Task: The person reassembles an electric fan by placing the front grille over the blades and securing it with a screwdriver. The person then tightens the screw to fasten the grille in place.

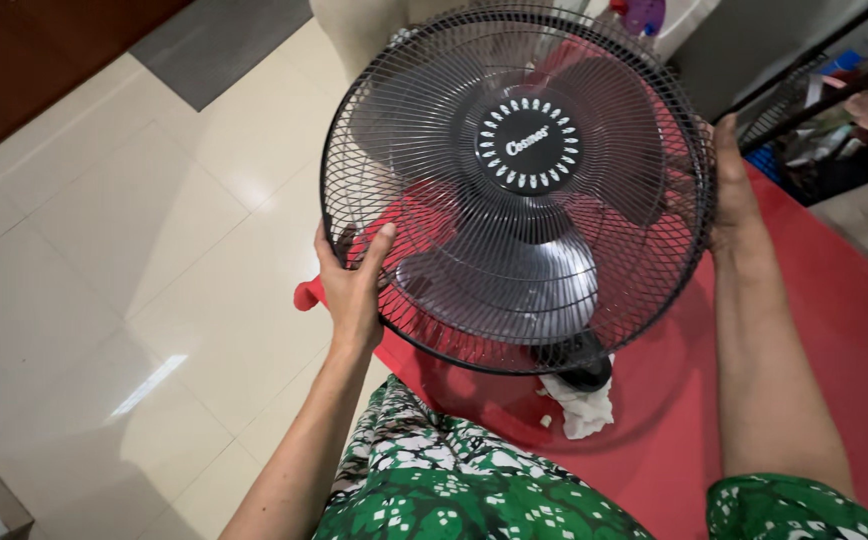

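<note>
Black wire guard: the round fan head (pixel 516 185) fills the upper middle of the view, held up off the floor and facing the camera, its dark blades visible behind the mesh and a round black hub cap at the centre.
Left hand: the left hand (pixel 354 285) clamps the guard rim at about 8 o'clock, thumb laid over the front wires, fingers curled behind, seemingly to take weight from below.
Right hand: the right hand (pixel 732 190) presses against the rim at about 3 o'clock, fingers wrapped round the outer ring; how far they close behind the mesh cannot be told.
Why this hold: two hands on roughly opposite sides of the ring look set to keep the wide, light head steady and stop it twisting.
Fan neck: a dark stub (pixel 582 372) hangs at 6 o'clock under the guard, just above a crumpled white cloth (pixel 582 408).
Red mat: the red mat (pixel 854 330) spreads beneath the fan and out to 4 o'clock, seemingly serving as a work surface.
Lap: green-and-white patterned clothing (pixel 434 480) shows at 6 o'clock, so the person appears seated close to the fan.
Floor: glossy cream tiles (pixel 124 260) run off to 9 o'clock, with a grey rug (pixel 219 45) at 11 o'clock.
Shelf: a cluttered dark rack (pixel 834 110) sits at 2 o'clock, well apart from the left hand.
</note>
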